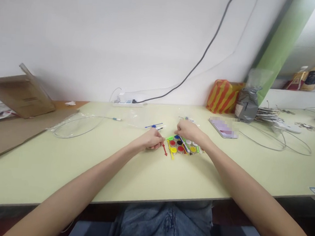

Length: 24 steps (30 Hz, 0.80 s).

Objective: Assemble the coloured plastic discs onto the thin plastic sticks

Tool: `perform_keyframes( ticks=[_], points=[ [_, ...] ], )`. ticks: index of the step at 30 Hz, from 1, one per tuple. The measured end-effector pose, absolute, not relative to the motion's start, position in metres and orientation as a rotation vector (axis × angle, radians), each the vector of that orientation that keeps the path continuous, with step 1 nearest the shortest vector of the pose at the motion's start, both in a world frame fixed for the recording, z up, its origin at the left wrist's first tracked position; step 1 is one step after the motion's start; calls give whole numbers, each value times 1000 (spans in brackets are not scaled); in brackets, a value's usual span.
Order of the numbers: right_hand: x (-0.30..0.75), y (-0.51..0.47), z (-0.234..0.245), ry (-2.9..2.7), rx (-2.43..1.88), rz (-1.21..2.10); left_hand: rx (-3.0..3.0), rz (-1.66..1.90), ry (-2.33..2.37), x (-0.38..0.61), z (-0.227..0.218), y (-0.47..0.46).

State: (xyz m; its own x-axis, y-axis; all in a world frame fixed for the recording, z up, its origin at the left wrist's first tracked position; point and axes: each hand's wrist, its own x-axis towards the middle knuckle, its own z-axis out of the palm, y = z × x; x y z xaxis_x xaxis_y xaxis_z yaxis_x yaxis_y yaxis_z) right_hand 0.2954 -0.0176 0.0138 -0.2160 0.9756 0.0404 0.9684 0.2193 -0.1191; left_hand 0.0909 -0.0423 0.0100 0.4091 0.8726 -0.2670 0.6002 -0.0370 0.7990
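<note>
My left hand (152, 138) rests on the pale green table (88, 163) with its fingers curled, pinching the top of a small red plastic stick (165, 149) that points down toward me. Just right of it lies a cluster of small coloured paint pots (181, 145) with yellow, green and blue plastic pieces among them. My right hand (187, 130) is closed over the far edge of that cluster, fingers bent down onto it; what they grip is hidden. A blue stick (153, 125) lies on a white card just beyond my left hand.
A white power strip (124, 101) with a black cable sits by the wall. A clear plastic bag (75, 122) lies left, with cardboard (20, 96) beyond. A phone (223, 127), an orange striped bag (223, 96), a grey pouch (247, 105) and loose cables (278, 136) lie right.
</note>
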Motion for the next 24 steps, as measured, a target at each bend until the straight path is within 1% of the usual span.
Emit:
perform_keyframes(
  ticks=[6,12,24],
  points=[
    [298,-20,12,-2344,-1841,76,1702,371,1247,86,6,-39],
    [307,-16,5,-2286,-1622,288,1680,393,1180,79,5,-39],
    [296,-14,2,-2063,-1511,320,1596,541,1277,70,8,-36]
  ],
)
